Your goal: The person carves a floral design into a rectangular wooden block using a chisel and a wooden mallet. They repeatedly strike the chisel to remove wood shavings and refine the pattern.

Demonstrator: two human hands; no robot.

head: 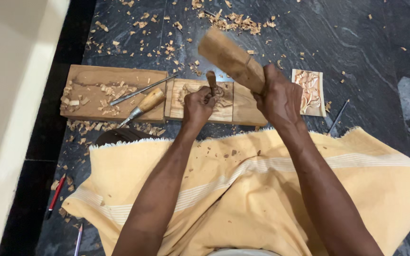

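Woodwork on dark stone floor (357, 38), seen from above; landmark is the carving block (224, 106) lying just beyond the yellow cloth (243, 189) over the lap.

Far left of the block: pale wall (5, 95). Near its base, left of the cloth, 1 red pencil (55, 194) and 1 purple pencil (78, 239).

Directly left of the block, touching it or nearly so: flat plank (91, 80) strewn with wood chips (110, 95). On it lie 1 thin metal rod (141, 90) and 1 spare chisel (143, 106) with a light wooden handle, both untouched.

On the block: left hand (198, 106) wrapped tight around an upright chisel (211, 81), fingers together, tip down in the relief; exact tip contact hidden by the hand.

Above the block's right half: right hand (276, 97) clenched on a wooden mallet (231, 59), head raised and tilted over the chisel top.

Right of the block: 1 small carved panel (308, 92), then 1 thin tool (338, 116) on the floor.

Risk, judged: mallet head is broad and chisel top narrow, with left knuckles just under it; an off-centre strike could glance onto the fingers. The block shows no clamp, so a hard blow could skid it and gouge the relief. Loose chips underneath could add to slip.
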